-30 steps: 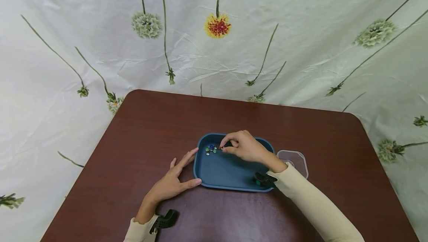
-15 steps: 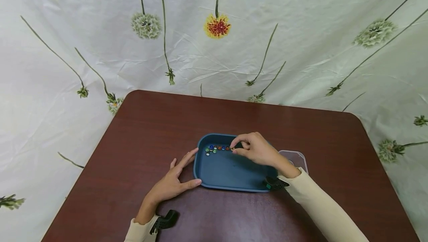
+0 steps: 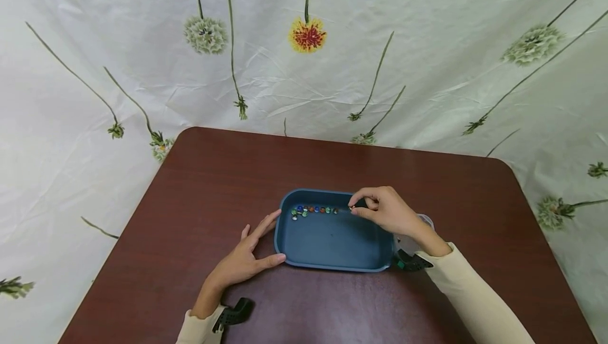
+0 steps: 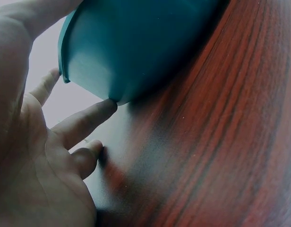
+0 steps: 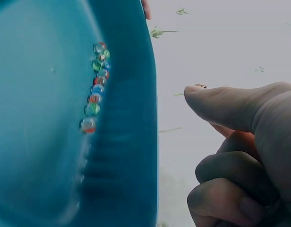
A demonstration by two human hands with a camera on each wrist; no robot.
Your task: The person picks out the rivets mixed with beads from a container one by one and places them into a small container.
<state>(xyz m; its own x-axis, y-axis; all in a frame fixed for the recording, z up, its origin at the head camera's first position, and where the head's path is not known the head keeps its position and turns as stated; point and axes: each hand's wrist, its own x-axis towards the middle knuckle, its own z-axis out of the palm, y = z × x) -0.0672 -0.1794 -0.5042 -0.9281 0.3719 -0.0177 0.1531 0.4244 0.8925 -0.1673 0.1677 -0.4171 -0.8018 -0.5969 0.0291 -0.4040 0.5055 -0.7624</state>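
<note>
A blue tray [image 3: 332, 268] lies on the table. Several glass marbles [image 3: 316, 209] line its far wall, with a few bunched at the left end; the right wrist view shows coloured swirls in the marbles [image 5: 92, 109]. My right hand [image 3: 387, 211], over the tray's far right part, pinches one small marble [image 3: 352, 208] between thumb and forefinger. In the right wrist view the thumb [image 5: 226, 105] covers most of it. My left hand [image 3: 242, 262] is spread at the tray's left end, its fingertips [image 4: 110, 105] touching the outer wall [image 4: 131, 52].
A clear plastic container [image 3: 404, 241] stands right of the tray, partly hidden by the right forearm. The dark red-brown table [image 3: 266, 164] has rounded far corners. Behind hangs a white cloth [image 3: 266, 80] printed with flowers.
My right hand has moved right along the tray's far wall, bringing more of the marble row into sight. It still pinches a small marble. The left hand and tray have stayed put.
</note>
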